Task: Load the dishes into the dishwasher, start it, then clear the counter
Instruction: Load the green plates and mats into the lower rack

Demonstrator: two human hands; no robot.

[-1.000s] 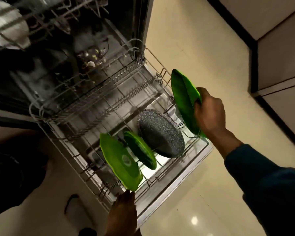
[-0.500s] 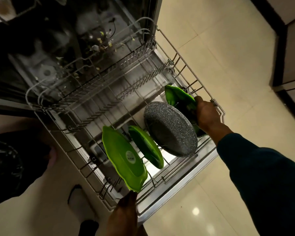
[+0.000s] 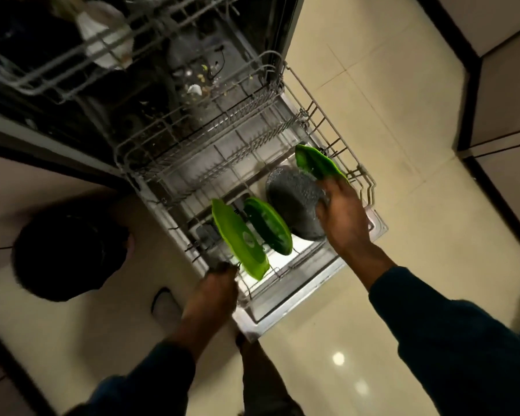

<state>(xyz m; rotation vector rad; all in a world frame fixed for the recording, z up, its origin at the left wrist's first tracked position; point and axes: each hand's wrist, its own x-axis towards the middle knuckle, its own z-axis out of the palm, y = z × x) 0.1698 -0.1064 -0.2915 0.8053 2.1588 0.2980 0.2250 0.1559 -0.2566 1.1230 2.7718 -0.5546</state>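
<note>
I have the lower rack (image 3: 336,121) of the dishwasher (image 3: 150,94) pulled out over the open door (image 3: 285,310), and I look steeply down into it. My right hand (image 3: 341,217) is at the rack's front right corner with its fingers curled round the near edge of a green plate (image 3: 315,162), which stands tilted among the tines just behind a speckled grey plate (image 3: 294,202); the back of that hand covers part of the grey plate's rim. To the left of the grey plate stand two more green dishes on edge: a darker green plate (image 3: 267,226) beside it, then a larger bright green plate (image 3: 239,238) nearest the front left of the rack. My left hand (image 3: 213,295) rests at the rack's front edge just below that bright green plate; its fingertips are hidden against the wire, so I cannot tell whether it grips the rack or only touches it. In the upper rack (image 3: 72,55) a white dish (image 3: 108,37) shows dimly. Bits of food debris (image 3: 198,85) lie on the tub floor. On the tile floor (image 3: 403,145) left of the door sits a dark round bin (image 3: 69,250).
</note>
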